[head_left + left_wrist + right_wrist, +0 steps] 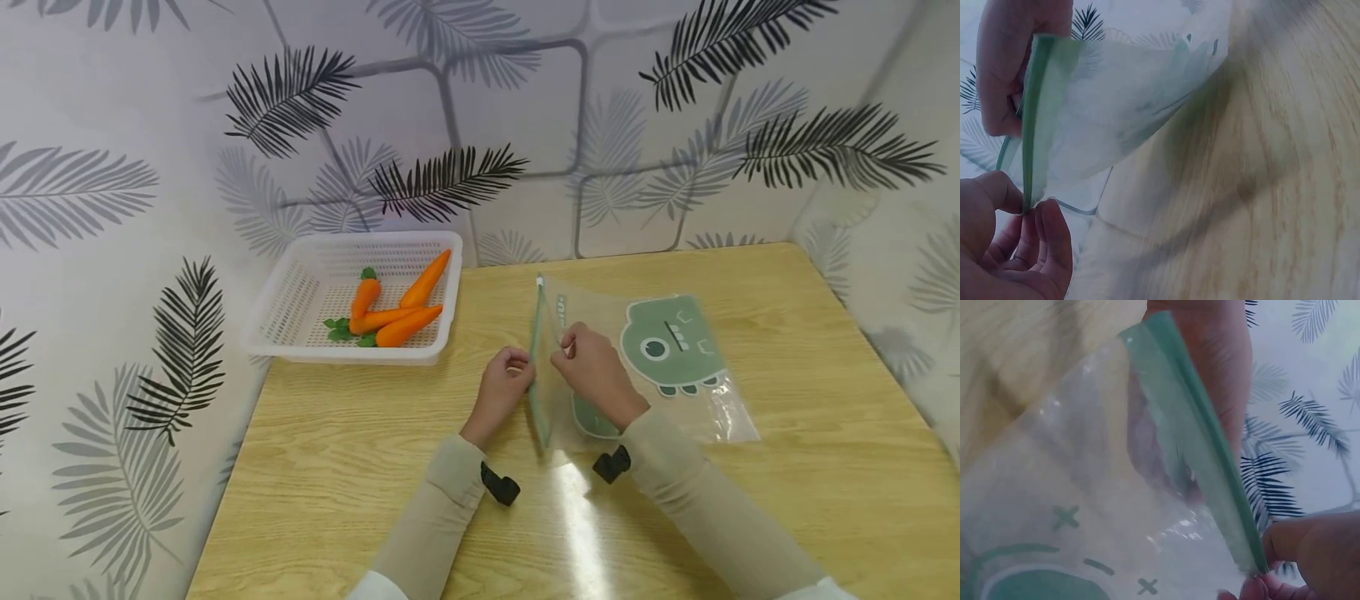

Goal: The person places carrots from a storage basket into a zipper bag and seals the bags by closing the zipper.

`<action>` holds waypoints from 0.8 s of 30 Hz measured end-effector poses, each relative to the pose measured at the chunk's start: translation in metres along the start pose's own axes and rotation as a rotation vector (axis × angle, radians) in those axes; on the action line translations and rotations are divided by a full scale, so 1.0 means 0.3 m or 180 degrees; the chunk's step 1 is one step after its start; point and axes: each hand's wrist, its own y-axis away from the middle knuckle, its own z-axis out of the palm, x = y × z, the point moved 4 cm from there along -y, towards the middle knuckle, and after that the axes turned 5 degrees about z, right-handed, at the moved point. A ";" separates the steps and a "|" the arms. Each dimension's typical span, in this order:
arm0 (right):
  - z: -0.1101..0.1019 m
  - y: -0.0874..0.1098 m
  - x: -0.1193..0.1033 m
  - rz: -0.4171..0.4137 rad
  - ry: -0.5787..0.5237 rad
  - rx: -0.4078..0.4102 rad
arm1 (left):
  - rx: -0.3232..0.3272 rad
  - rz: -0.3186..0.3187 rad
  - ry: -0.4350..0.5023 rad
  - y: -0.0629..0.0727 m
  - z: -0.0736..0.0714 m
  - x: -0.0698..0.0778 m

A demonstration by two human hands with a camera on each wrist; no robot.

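Note:
A clear zip bag (720,404) with a green one-eyed monster print lies on the table, its mouth end raised and facing left. My left hand (502,385) pinches one green-edged lip of the mouth between thumb and fingers. The opposite lip is pinched by my right hand (598,373), and the two lips stand apart. A white slider (540,282) sits at the far end of the green zip strip (534,350). From the left wrist, the green strip (1038,119) runs straight up from the pinching fingertips. Nothing shows inside the bag.
A white plastic basket (352,357) stands at the table's back left, against the patterned backdrop. Several orange carrots (408,327) with green tops lie in it. The wood-grain table (337,483) meets the leaf-patterned cloth (510,108) at its back edge.

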 end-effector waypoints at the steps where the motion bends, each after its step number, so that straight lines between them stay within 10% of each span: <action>1: -0.011 0.006 -0.005 -0.0026 0.0056 0.0044 | -0.0004 -0.0020 0.0006 0.006 -0.001 0.008; 24: -0.298 0.106 -0.059 -0.0662 0.0308 0.1333 | 0.0256 -0.0170 0.0374 -0.002 -0.029 -0.125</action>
